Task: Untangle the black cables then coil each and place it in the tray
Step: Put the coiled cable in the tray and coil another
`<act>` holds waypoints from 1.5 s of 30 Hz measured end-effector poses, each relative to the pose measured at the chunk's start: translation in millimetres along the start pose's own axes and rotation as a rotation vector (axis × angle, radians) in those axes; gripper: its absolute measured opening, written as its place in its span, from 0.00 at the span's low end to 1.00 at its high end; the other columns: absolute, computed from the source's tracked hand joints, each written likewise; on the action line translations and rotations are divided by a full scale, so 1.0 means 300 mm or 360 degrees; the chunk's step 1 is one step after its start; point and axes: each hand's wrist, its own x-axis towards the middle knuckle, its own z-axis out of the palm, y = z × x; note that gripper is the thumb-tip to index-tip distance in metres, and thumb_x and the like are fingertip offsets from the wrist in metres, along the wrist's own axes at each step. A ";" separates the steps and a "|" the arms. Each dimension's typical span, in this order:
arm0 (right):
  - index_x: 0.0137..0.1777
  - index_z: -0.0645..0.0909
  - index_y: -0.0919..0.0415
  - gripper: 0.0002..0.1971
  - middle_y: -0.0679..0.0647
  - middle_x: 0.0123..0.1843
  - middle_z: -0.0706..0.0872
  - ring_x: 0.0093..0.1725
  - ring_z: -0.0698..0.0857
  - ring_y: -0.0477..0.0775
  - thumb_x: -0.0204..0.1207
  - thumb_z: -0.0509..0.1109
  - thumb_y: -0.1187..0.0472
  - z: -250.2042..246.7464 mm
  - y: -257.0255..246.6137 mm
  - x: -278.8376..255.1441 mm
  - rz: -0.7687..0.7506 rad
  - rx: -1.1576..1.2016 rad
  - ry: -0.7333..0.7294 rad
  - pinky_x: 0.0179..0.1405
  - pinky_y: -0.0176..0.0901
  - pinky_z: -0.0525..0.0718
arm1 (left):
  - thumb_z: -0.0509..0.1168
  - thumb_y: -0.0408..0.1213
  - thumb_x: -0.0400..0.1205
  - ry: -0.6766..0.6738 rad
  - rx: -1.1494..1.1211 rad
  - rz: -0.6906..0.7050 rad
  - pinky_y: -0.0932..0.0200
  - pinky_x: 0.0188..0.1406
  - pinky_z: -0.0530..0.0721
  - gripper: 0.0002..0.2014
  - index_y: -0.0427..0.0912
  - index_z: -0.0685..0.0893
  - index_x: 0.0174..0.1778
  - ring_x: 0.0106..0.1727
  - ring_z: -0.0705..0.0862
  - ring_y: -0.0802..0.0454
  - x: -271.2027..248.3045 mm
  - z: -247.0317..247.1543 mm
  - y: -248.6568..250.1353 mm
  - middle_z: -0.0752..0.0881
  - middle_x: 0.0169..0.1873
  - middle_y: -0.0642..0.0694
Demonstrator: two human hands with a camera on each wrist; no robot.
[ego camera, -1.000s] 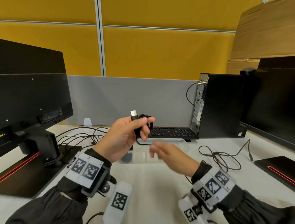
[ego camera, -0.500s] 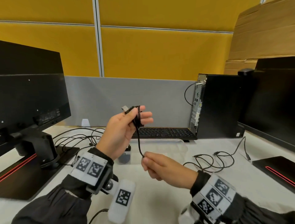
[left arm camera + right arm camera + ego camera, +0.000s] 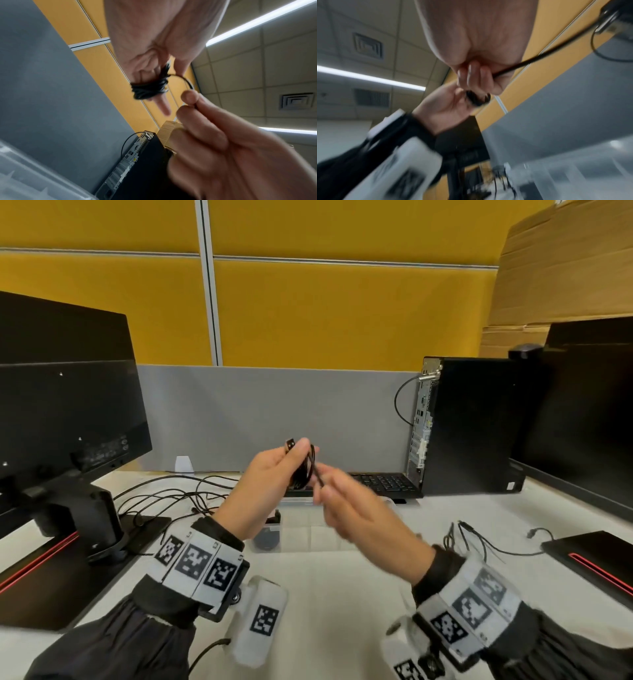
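While the left hand holds a nearly wound black cable looped round its fingers, the right hand pinches the short free tail at its 3 o'clock. One coil (seemingly) already lies in the tray. Another tangle waits on the bench at 3 o'clock.

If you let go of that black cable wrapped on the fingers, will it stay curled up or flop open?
Probably floppy: the black cable bends in tight loops around the left hand fingers. It likely springs loose if released, since the right hand holds its free end. It looks thin, so probably light.
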 end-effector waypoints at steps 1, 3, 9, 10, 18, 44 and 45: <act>0.45 0.72 0.54 0.11 0.37 0.28 0.73 0.27 0.69 0.38 0.86 0.51 0.58 0.023 0.022 -0.019 0.0066 -0.0005 -0.0162 0.29 0.27 0.68 | 0.55 0.42 0.84 0.0024 -0.0132 0.0035 0.59 0.55 0.83 0.15 0.36 0.83 0.54 0.45 0.88 0.50 0.001 0.005 0.004 0.90 0.42 0.39; 0.43 0.71 0.49 0.12 0.41 0.31 0.72 0.29 0.70 0.38 0.87 0.50 0.57 0.045 0.080 -0.051 0.0271 -0.0204 -0.0453 0.31 0.27 0.68 | 0.56 0.37 0.84 0.0045 -0.0446 0.0063 0.61 0.49 0.85 0.13 0.35 0.81 0.56 0.37 0.88 0.51 0.001 0.003 0.018 0.90 0.35 0.46; 0.36 0.69 0.48 0.17 0.54 0.32 0.72 0.33 0.70 0.51 0.84 0.53 0.67 -0.115 0.228 -0.001 0.0441 -0.0693 0.0270 0.35 0.47 0.70 | 0.60 0.41 0.76 -0.0453 -0.0192 -0.0184 0.60 0.42 0.80 0.17 0.31 0.87 0.39 0.29 0.80 0.48 -0.033 -0.047 0.044 0.80 0.18 0.49; 0.35 0.69 0.49 0.17 0.52 0.31 0.72 0.32 0.69 0.49 0.85 0.54 0.65 -0.135 0.216 0.018 0.0365 -0.0690 0.0472 0.35 0.46 0.68 | 0.59 0.43 0.77 -0.0614 0.0029 -0.0265 0.54 0.47 0.78 0.17 0.39 0.89 0.32 0.37 0.81 0.41 -0.042 -0.047 0.032 0.81 0.19 0.48; 0.45 0.73 0.53 0.10 0.38 0.30 0.72 0.26 0.68 0.38 0.86 0.53 0.58 0.007 0.050 -0.012 0.0053 0.0041 -0.0161 0.26 0.27 0.66 | 0.58 0.50 0.76 -0.0055 -0.0176 -0.0060 0.57 0.56 0.84 0.23 0.35 0.83 0.55 0.44 0.89 0.50 0.009 -0.017 -0.028 0.91 0.40 0.44; 0.43 0.72 0.47 0.11 0.33 0.31 0.75 0.33 0.70 0.38 0.86 0.52 0.57 0.024 0.086 -0.004 0.0142 -0.0189 -0.0152 0.38 0.32 0.68 | 0.62 0.37 0.75 0.0026 -0.0934 -0.0066 0.63 0.45 0.84 0.13 0.33 0.81 0.51 0.31 0.82 0.55 -0.020 -0.006 -0.012 0.81 0.28 0.50; 0.44 0.72 0.49 0.10 0.30 0.31 0.76 0.34 0.71 0.36 0.86 0.53 0.59 0.014 0.085 0.004 0.0172 -0.0170 -0.0110 0.39 0.31 0.69 | 0.62 0.37 0.75 0.0031 -0.1007 -0.0092 0.63 0.43 0.84 0.11 0.34 0.81 0.47 0.27 0.79 0.57 -0.021 -0.003 -0.014 0.78 0.25 0.51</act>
